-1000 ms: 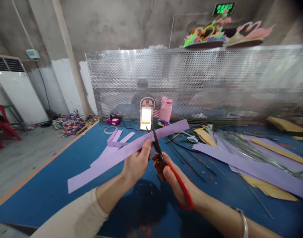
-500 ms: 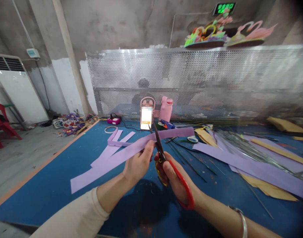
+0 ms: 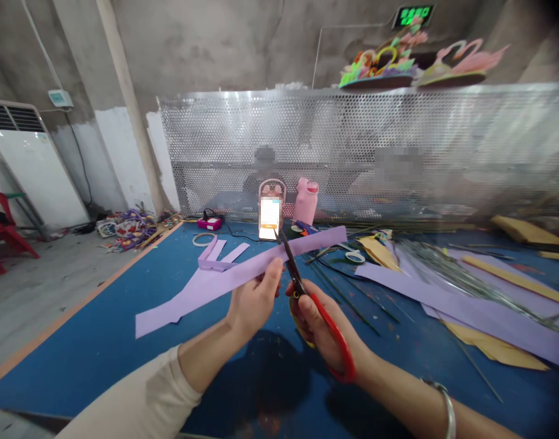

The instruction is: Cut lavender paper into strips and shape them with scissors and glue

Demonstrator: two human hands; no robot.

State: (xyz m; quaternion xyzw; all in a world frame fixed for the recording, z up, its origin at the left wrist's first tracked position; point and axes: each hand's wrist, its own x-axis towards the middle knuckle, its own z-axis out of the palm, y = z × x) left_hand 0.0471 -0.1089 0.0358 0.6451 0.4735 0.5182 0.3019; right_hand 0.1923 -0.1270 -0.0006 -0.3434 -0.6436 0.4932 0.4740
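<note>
A long purple paper strip runs slantwise across the middle of the view. My left hand pinches it between thumb and fingers, close to the scissors. Red-handled scissors are gripped in my right hand, blades pointing up and away. The blades cross the strip just right of my left thumb; the strip's far end sticks out beyond them to the right. Whether the paper is cut there I cannot tell. Behind the held strip, other narrow purple pieces lie on the blue table.
A lit phone stands before a perforated metal panel, beside a pink bottle. A tape roll and a magenta box lie left. Purple sheets, thin wires and yellow paper spread over the right side.
The strip has shifted; its right end is nearer the blades and its left end sits slightly higher. The scissors blades look closer together. My hands stay almost in place.
</note>
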